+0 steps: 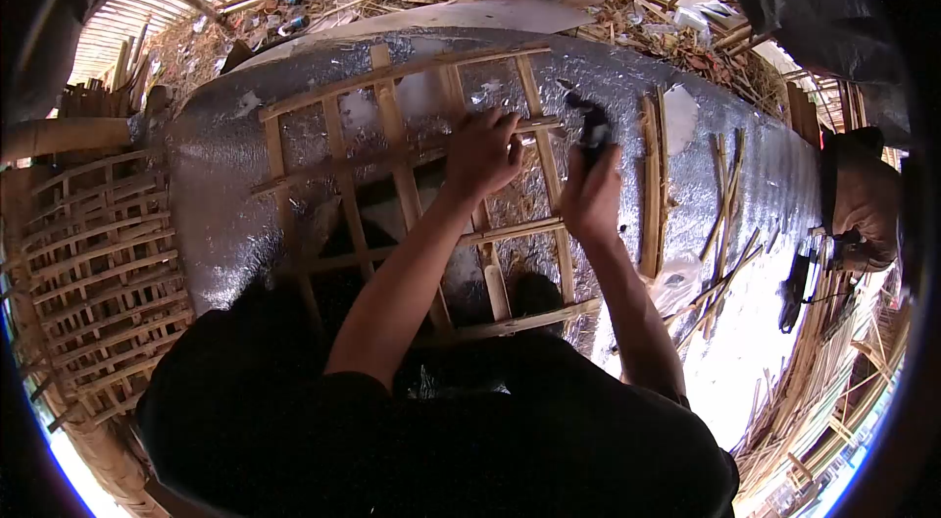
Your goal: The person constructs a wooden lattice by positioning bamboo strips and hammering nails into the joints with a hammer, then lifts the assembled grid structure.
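A lattice of bamboo strips (392,116) lies on a silvery sheet in front of me. My left hand (483,153) rests on its middle crosspiece, near a crossing, with the fingers curled around the strip. Just right of the lattice, my right hand (592,195) is wrapped round the handle of a dark tool (594,124), probably a hammer, whose head is blurred. The tool is raised near the lattice's right upright strip.
Loose bamboo strips (651,187) lie to the right on the silvery sheet (221,195). A woven bamboo panel (103,273) stands at the left. Debris and a slatted fence line the back. At the far right are a person's foot (867,199) and bundled strips.
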